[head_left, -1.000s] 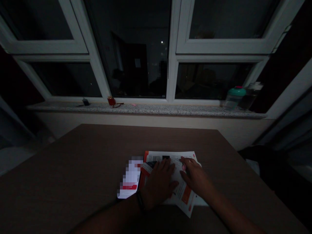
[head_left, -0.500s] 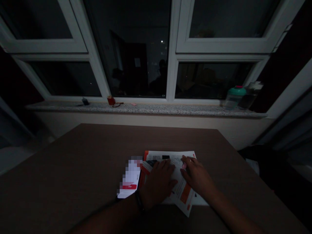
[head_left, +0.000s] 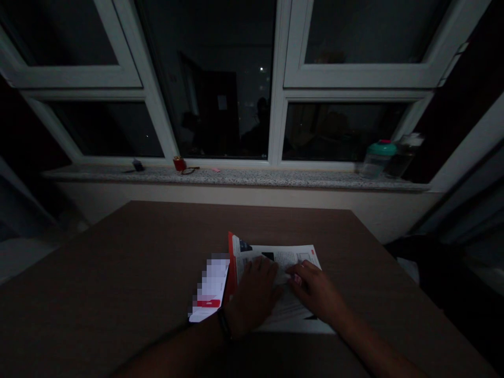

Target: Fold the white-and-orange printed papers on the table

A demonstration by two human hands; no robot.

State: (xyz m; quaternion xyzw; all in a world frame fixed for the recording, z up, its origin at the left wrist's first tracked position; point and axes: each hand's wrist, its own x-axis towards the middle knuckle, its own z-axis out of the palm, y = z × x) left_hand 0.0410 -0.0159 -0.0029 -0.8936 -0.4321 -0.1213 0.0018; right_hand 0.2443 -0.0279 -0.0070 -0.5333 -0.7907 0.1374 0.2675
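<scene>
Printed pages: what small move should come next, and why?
Probably slide the left hand up to smooth the red-edged corner of the printed pages. That corner juts past their top edge and looks raised; the left hand lies lower, and the right hand has its fingers around a small pink object.

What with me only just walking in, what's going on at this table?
A person is handling printed papers on the table. The left hand rests spread over them; the right hand curls over their right side, with a small pink thing at its fingers, too dim to name. A lit phone lies just left of the papers.
</scene>
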